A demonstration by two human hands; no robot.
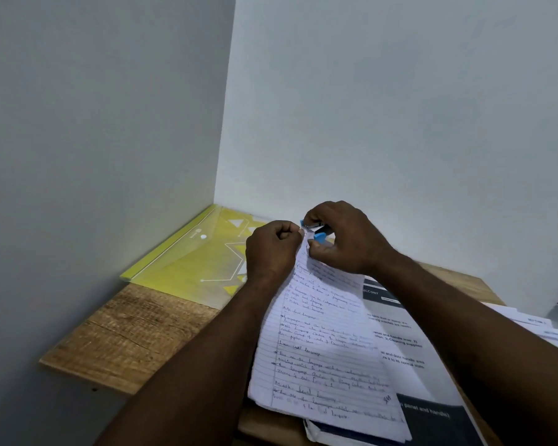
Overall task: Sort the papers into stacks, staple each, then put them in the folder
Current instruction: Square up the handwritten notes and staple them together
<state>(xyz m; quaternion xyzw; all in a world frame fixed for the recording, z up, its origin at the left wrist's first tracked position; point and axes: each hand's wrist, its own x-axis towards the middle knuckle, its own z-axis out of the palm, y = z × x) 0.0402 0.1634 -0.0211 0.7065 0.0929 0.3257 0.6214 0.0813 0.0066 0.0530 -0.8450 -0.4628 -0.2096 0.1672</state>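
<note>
Item 1. Handwritten pages, lined, a stack of several. The lower end lay nearest me on the wooden table and the top corner was lifted toward the wall. The edges at the near end looked slightly fanned.

Item 2. Printed sheets, under and to the right of item 1, partly covered by it. More loose sheets lay farther right.

Item 3. Left hand, fingers curled tight, pinching the raised top corner of the handwritten pages.

Item 4. Right hand, fingers and thumb wrapped round a small blue stapler. The stapler's mouth appeared to sit over that same corner (most of the stapler was hidden by the hand, so I could not tell how deep the paper went in).

Item 5. Yellow folder, flat against the left wall at the back of the table, apart from the pages, snap flap closed.

Hazards noted. The corner hung in the air with only a pinch steadying it, so sheets that had crept apart could miss the staple and come loose later. A bite too near the edge might tear out. A squeeze with nothing firm beneath could bend the staple. The pages might also drag the printed sheets along if pulled.
</note>
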